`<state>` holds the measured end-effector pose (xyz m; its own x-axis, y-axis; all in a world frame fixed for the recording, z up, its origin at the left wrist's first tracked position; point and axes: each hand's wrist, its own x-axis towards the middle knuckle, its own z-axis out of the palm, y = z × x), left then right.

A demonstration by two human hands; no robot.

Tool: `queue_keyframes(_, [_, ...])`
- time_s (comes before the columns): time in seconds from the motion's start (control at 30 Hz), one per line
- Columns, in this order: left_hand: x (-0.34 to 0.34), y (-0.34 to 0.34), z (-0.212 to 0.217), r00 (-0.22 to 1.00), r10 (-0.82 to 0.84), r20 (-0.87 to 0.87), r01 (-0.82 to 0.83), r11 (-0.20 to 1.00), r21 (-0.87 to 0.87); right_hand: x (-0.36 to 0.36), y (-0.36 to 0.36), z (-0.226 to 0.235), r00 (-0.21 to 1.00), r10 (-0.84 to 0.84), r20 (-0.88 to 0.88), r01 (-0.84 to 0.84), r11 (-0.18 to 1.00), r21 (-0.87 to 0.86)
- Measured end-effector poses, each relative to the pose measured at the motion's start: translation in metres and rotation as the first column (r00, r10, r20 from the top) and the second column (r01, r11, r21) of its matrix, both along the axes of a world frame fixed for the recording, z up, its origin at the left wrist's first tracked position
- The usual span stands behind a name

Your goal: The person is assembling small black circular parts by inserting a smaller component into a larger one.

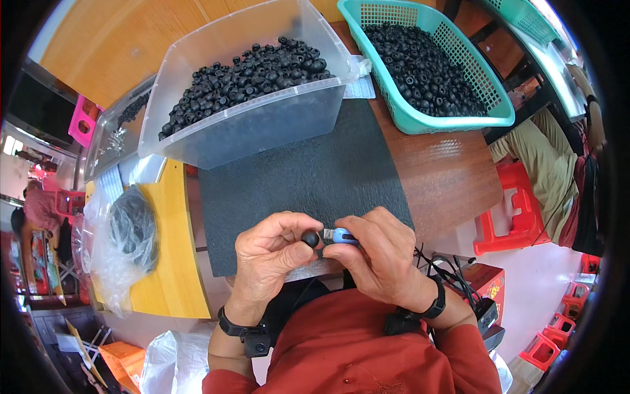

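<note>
Pinched between the thumb and fingers of my left hand is a small round black part, like a rubber or plastic ball. My right hand grips a small blue-handled cutter, its short metal end pointing left at the black part. The metal end is close to the part's right side; I cannot tell whether they touch. Both hands are over the near edge of a dark grey mat. Behind it stands a clear plastic bin heaped with similar black parts.
A turquoise basket of black pieces stands at the far right of the brown table. On the left, a yellow board bears a plastic bag with dark contents. A red stool and a seated person's legs are at right.
</note>
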<state>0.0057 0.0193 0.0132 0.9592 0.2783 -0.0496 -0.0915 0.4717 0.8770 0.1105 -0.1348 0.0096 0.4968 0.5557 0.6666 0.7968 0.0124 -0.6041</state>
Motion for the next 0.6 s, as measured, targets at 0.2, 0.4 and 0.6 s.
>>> queue_keyframes(0.2, [-0.003,-0.005,-0.008,0.999,0.031,0.008,-0.031,1.0,0.001,-0.002,0.004,-0.004,1.0,0.02,0.016,-0.02,1.0,-0.006])
queue_keyframes(0.4, [-0.001,-0.009,-0.007,0.999,0.029,0.016,-0.029,0.999,-0.03,-0.003,0.005,-0.008,1.0,0.009,0.026,-0.009,1.0,0.006])
queue_keyframes(0.6, [-0.003,-0.012,-0.007,0.998,0.062,0.006,-0.062,0.998,0.016,-0.004,0.003,-0.01,0.999,-0.005,0.045,0.005,1.0,-0.014])
